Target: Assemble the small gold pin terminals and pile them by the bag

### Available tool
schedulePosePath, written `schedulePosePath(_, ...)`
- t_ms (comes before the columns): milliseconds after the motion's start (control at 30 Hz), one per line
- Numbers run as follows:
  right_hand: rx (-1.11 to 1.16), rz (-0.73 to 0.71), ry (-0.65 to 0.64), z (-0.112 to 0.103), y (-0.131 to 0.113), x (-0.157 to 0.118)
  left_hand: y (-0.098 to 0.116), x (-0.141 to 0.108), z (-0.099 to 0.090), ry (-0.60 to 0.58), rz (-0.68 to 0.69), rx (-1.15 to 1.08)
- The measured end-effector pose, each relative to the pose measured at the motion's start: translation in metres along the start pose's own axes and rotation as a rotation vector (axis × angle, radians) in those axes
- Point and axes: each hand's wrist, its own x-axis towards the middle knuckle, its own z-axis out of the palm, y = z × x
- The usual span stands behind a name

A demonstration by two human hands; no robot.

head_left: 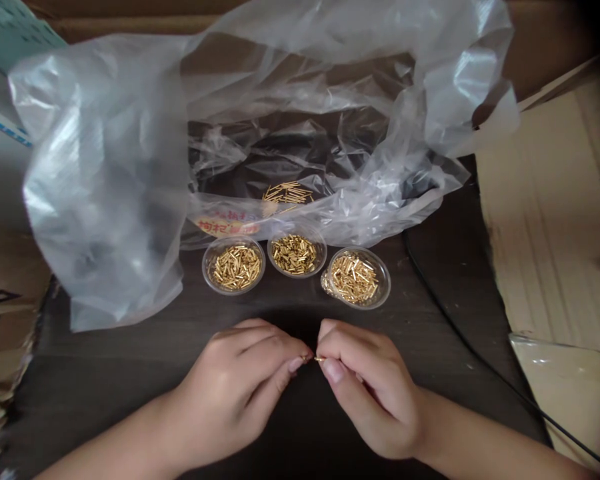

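Note:
My left hand (245, 380) and my right hand (370, 387) meet near the middle of the dark table, each in a pinch. A tiny gold pin (319, 359) sticks out from between my right thumb and index finger. Between my left thumb and index finger a small gold piece (305, 358) just shows. The two fingertips are a small gap apart. Beyond my hands stand three round clear cups full of small gold pieces: a left cup (234, 266), a middle cup (297, 251) and a right cup (358, 279).
A large clear plastic bag (105, 173) lies across the back, with longer gold pins (287, 195) in its middle. A black cable (460, 333) runs down the right side. Cardboard (550, 220) borders the right, and boxes stand at the left edge.

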Motion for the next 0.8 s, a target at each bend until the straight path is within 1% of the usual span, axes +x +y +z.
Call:
schedulePosePath(133,-0.091,0.005,-0.023,0.0007,0.0010,-0.0001,0.0004,0.0004,0.0008,-0.034,0.000,0.045)
schedulePosePath(333,-0.129,0.004,-0.020,0.0001,0.0011,0.0015,-0.0024,-0.0019,0.0030,-0.144,0.023,0.107)
schedulePosePath(633,-0.085,0.013,-0.047,0.0001,0.0029,0.0024,-0.0056,-0.0022,0.0023,-0.166,-0.027,0.055)
schedulePosePath(800,-0.059,0.032,-0.110,-0.0031,0.0033,0.0034,-0.0071,-0.0038,0.0016,-0.182,-0.019,0.034)
